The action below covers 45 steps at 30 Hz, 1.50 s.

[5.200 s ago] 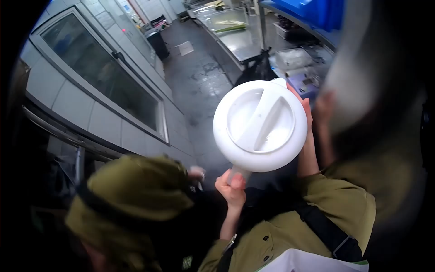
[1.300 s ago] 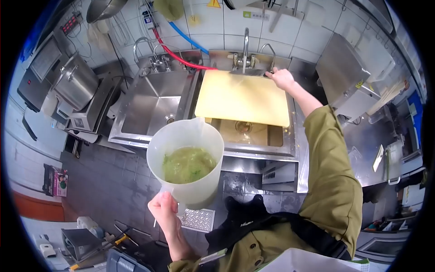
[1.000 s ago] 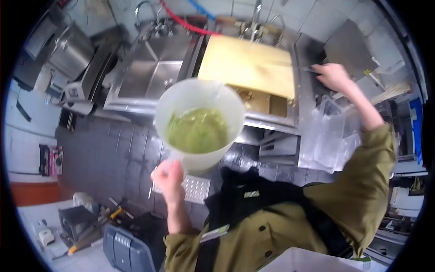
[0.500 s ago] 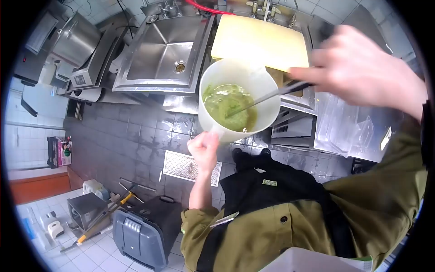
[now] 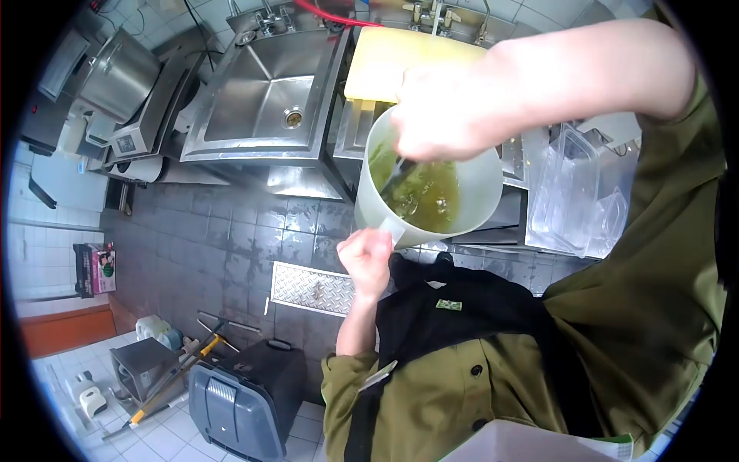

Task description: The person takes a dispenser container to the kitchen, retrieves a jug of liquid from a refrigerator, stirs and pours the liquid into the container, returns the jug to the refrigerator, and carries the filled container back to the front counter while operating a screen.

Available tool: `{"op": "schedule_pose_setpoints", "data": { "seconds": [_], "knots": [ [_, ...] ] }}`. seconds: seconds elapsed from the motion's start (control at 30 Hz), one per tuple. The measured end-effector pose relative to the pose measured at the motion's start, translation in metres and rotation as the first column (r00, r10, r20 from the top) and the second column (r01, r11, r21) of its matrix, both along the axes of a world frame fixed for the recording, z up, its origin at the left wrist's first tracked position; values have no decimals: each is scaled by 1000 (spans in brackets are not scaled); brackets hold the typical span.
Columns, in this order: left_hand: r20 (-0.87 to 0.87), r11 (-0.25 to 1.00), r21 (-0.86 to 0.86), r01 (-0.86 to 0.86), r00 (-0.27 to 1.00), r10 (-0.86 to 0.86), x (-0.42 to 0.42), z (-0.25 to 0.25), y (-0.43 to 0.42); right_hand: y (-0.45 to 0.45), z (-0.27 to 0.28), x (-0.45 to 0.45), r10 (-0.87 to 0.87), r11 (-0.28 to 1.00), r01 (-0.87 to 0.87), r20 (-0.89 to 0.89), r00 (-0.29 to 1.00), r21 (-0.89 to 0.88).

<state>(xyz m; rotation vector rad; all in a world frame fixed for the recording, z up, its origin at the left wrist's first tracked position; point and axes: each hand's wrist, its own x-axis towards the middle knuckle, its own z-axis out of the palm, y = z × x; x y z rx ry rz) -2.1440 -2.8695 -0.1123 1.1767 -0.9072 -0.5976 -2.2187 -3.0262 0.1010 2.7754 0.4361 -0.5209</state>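
My left hand (image 5: 366,254) is closed around the handle of a large white plastic jug (image 5: 485,204), which tilts so that its mouth faces me. Green liquid (image 5: 435,192) with leafy bits lies inside. My right hand (image 5: 439,115) reaches over the jug's far rim, fingers wrapped round a long thin metal utensil (image 5: 394,175). Its lower part goes down into the liquid near the jug's left wall. The tip is under the surface, so I cannot tell what kind of utensil it is. My right hand and forearm hide part of the jug's far rim.
Behind the jug lies a yellow cutting board (image 5: 373,65) across a sink. To the left are a steel sink (image 5: 265,100) and a large pot (image 5: 119,73). Clear plastic containers (image 5: 566,192) stand at right. A grey bin (image 5: 239,408) is on the wet tiled floor.
My right hand has swung left and down over the jug, bringing the utensil to its left side. The jug, with my left hand on its handle, has shifted slightly right.
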Motion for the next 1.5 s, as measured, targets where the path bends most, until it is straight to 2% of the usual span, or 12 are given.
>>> {"op": "schedule_pose_setpoints", "data": {
  "seconds": [0.13,0.27,0.37,0.5,0.63,0.77,0.93,1.07,1.17,1.27,1.37,1.5],
  "knots": [
    [-90,999,36,30,996,-27,-1,-4,0,-3,-9,-21,79,990,-90,-101,992,-106],
    [-108,999,8,32,994,-31,-4,1,-13,-6,7,-3,-269,931,299,-158,950,210],
    [-93,999,-15,51,994,-53,-2,-1,-19,-20,6,7,-287,956,291,-91,954,38],
    [-245,1000,-6,8,970,-9,4,4,-26,-29,-6,-5,-452,890,434,-406,795,-140],
    [-228,999,22,27,974,-21,8,11,-26,-22,3,4,-461,846,533,-499,734,2],
    [-247,1000,-6,-3,969,1,11,17,-26,-38,9,25,-522,830,555,-266,810,63],
    [-253,998,-31,-54,967,44,23,22,-38,-25,20,24,-415,904,348,-319,852,-249],
    [-264,997,-5,-73,962,70,27,24,-55,-53,23,38,-633,707,697,-331,700,121],
    [-258,995,-6,-95,962,91,30,19,-68,-76,21,49,-619,781,621,-211,757,-63],
    [-307,993,3,-115,945,110,37,15,-80,-70,14,39,-610,792,554,-330,720,-256],
    [-356,994,-21,-109,930,94,42,8,-86,-79,9,39,-590,732,669,-371,717,131],
    [-390,992,-21,-122,915,104,49,3,-93,-97,12,55,-649,738,675,-280,707,-5]
  ]
}}
